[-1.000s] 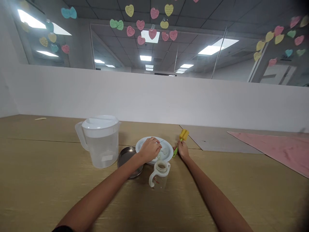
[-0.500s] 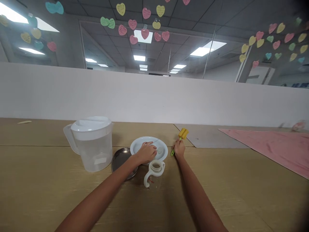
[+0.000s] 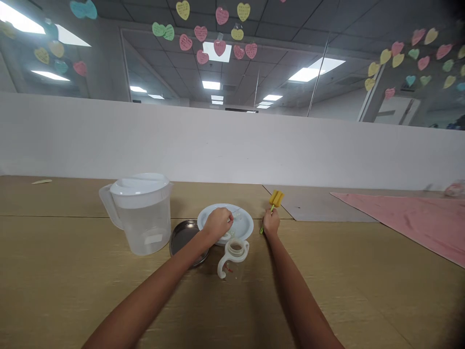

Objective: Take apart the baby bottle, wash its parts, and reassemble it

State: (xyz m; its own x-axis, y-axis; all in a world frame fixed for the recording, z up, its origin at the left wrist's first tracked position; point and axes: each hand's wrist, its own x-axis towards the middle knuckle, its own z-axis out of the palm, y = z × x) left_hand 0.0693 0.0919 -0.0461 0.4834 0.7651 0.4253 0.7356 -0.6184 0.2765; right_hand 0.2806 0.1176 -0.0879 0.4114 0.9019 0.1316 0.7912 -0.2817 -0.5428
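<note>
My right hand (image 3: 271, 223) grips a sponge brush (image 3: 276, 198) by its green handle, with the yellow sponge head pointing up and away. Over a white plate (image 3: 248, 230), my left hand (image 3: 218, 223) is closed in a pinch; what its fingertips hold, if anything, is too small to tell. Small clear pieces lie in the plate, partly hidden by that hand. Just in front of the plate stands a clear bottle with a white collar and curved handle (image 3: 231, 258), its mouth uncovered. A dark metal dish (image 3: 182, 237) sits left of the plate, partly behind my left forearm.
A clear lidded pitcher (image 3: 147, 218) with a white label inside or on it stands left of the dish. A pink cloth (image 3: 410, 215) lies at the right on the brown table (image 3: 348, 276). A white wall (image 3: 225, 145) closes off the back.
My left hand has drawn its fingers in from a spread reach to a pinch over the plate. The clear pieces in the plate show differently. My right hand keeps its hold on the sponge brush.
</note>
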